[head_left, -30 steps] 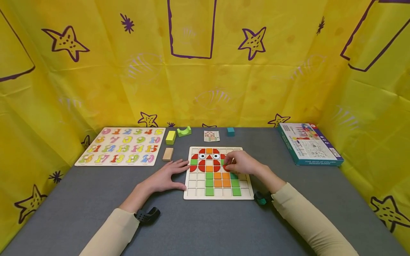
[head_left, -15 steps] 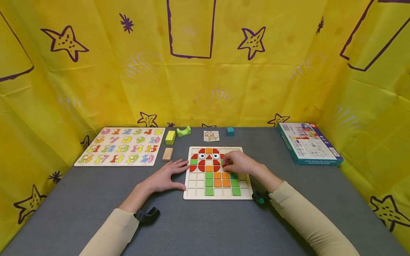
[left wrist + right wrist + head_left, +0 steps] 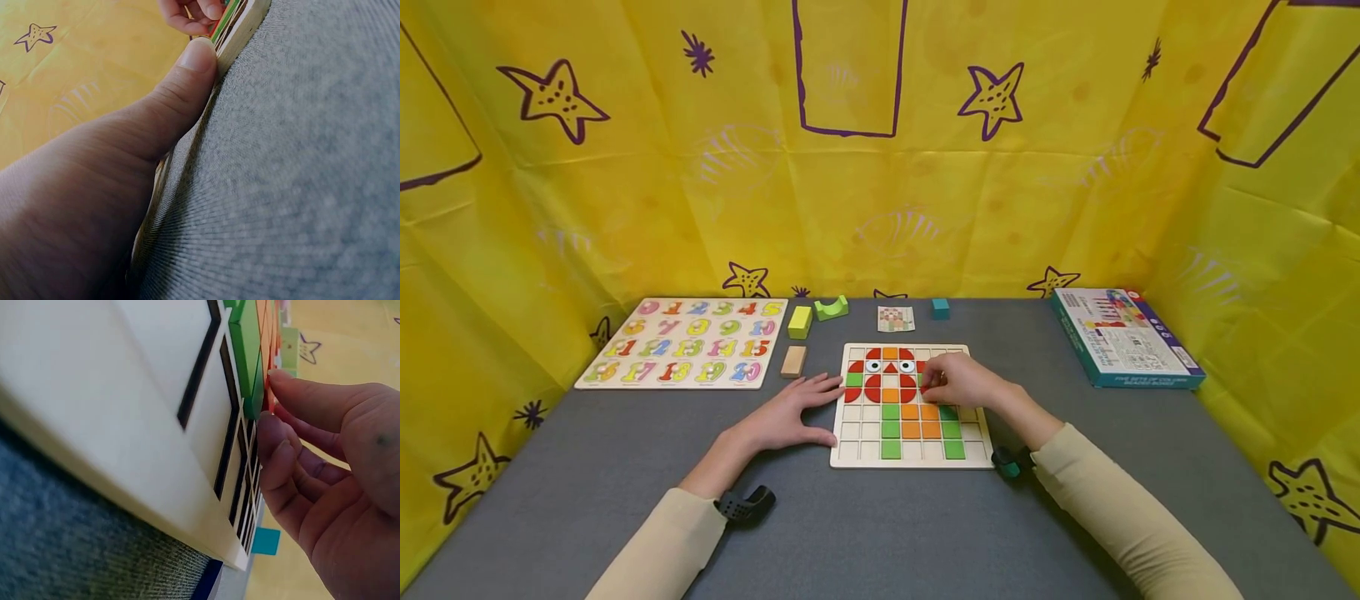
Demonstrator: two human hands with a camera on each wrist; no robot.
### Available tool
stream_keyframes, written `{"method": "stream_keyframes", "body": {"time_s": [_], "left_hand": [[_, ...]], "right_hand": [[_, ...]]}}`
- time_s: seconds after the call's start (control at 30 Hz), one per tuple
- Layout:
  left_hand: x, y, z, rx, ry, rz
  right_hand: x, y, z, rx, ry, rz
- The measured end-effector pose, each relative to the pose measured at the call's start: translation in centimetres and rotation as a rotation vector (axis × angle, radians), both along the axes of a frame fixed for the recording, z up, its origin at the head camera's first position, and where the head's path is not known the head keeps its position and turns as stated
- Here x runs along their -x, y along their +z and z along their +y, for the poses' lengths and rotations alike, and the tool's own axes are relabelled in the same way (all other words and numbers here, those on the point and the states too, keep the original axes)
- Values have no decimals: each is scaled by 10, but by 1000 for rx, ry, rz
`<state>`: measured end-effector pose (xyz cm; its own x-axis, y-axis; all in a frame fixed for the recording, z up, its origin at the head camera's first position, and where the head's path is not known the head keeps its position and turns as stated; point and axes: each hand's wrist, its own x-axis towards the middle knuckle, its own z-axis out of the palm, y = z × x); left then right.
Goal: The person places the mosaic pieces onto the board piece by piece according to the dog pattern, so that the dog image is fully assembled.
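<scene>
A wooden grid board [image 3: 857, 457] lies on the grey table, set with red, green and orange tiles and two eye tiles in a face-like pattern. At its left edge my left hand [image 3: 786, 414] rests on the table, fingers spread, fingertips and thumb touching the board's side. My right hand [image 3: 966, 382] is over the board's right half, pinching a red tile [image 3: 269, 399] between thumb and fingers. Most of that tile is hidden by the fingers in the head view. Green tiles [image 3: 245, 353] sit in the grid beside the pinching fingers in the right wrist view.
Beyond the board lie a small pattern card [image 3: 896, 319], a teal cube [image 3: 940, 309], a green arch block [image 3: 831, 309], a yellow block [image 3: 800, 322] and a plain wooden block [image 3: 793, 362]. A number puzzle [image 3: 681, 387] lies left, a flat box [image 3: 1123, 337] right.
My right hand has shifted slightly left over the board with the red tile, then stayed about there. My left hand has not moved.
</scene>
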<state>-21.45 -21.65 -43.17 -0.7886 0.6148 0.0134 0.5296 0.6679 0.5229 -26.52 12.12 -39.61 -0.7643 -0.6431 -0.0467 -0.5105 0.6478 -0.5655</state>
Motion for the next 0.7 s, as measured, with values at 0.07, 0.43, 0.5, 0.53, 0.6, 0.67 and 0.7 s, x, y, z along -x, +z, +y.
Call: {"method": "stream_keyframes", "body": {"time_s": [0.07,0.43,0.5,0.53,0.6,0.67,0.7], "left_hand": [[0,1,0,-2,1,-5],[0,0,-1,-4,-2,-6],[0,0,-1,-6,-4,-7],[0,0,-1,-6,-3,-9],[0,0,-1,-8,-5,-11],[0,1,-1,-9,-6,-10],[0,1,-1,-9,-5,-12]], "right_hand": [[0,0,0,-8,0,-7],[-2,3,-1,-101,-11,14],[-2,5,-1,-117,-19,14],[-2,5,-1,-121,-19,17],[-2,5,-1,-121,-17,23],[-2,5,-1,-114,-14,26],[-2,5,0,-110,-13,28]]}}
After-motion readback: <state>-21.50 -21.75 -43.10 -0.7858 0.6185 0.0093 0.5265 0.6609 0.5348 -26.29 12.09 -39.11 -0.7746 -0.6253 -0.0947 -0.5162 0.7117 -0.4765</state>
